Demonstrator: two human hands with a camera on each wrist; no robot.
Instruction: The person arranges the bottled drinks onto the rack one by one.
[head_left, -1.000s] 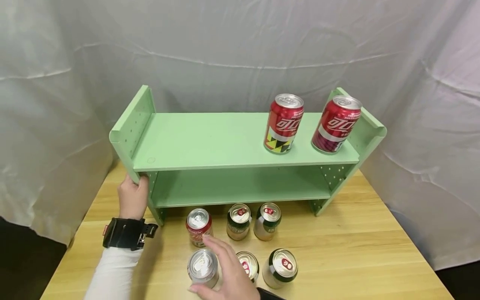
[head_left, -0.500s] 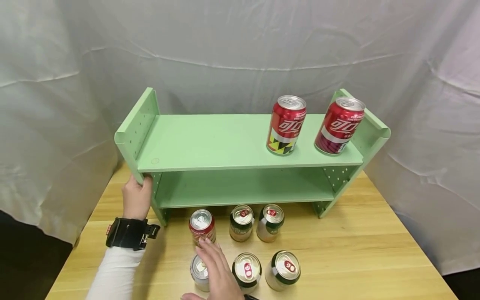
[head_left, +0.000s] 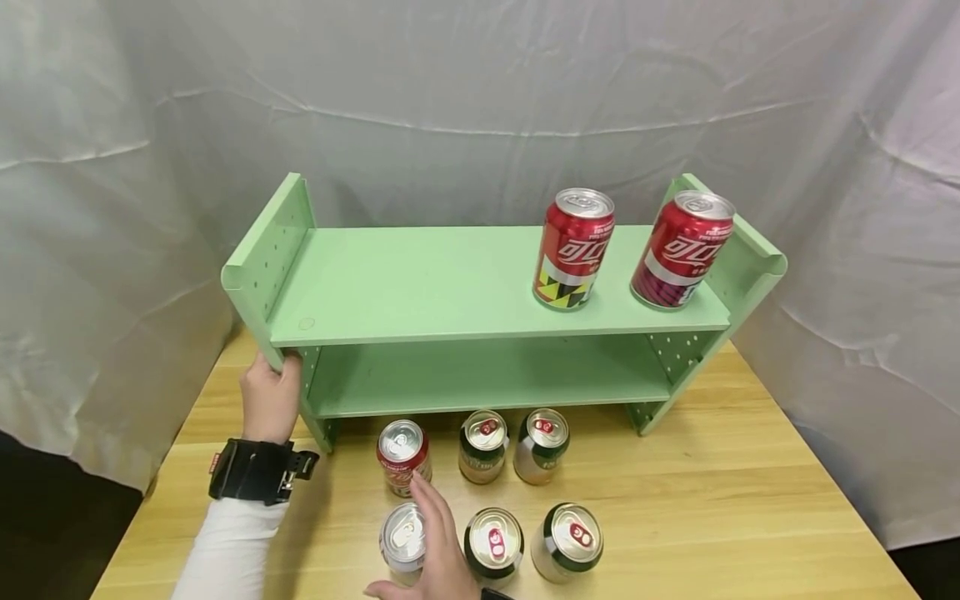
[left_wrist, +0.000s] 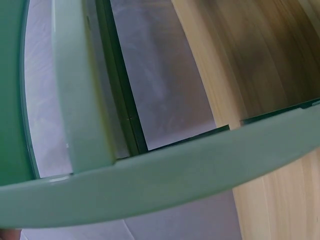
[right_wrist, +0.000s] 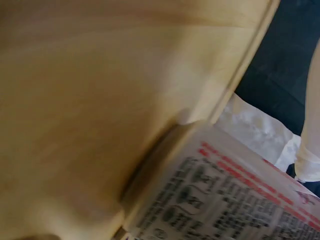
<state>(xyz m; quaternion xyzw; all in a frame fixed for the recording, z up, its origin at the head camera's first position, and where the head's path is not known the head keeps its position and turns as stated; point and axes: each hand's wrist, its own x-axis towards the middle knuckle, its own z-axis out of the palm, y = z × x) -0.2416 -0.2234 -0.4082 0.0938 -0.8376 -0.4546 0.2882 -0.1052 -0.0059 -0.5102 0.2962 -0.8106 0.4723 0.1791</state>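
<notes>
My left hand [head_left: 270, 398] grips the lower front edge of the left side panel of a light green two-tier shelf [head_left: 450, 283]; that panel fills the left wrist view [left_wrist: 150, 180]. My right hand [head_left: 433, 546] wraps round the front-left can [head_left: 399, 537], which has a silver top. The thumb is at its near side and the fingers lie along its right side. The can's white label with red print [right_wrist: 225, 200] sits close up in the right wrist view. Two red cans [head_left: 573, 250] [head_left: 678, 250] stand upright on the top tier at the right.
On the wooden table [head_left: 712, 500] in front of the shelf stand a red can [head_left: 402, 457] and several green-and-silver cans [head_left: 482, 446] [head_left: 540, 446] [head_left: 492, 546] [head_left: 566, 542]. The lower tier [head_left: 487, 375] holds nothing. Grey cloth hangs behind and at both sides.
My right hand slid from over the front-left can to its right side, and the can's top shows again. The left hand stays on the shelf panel.
</notes>
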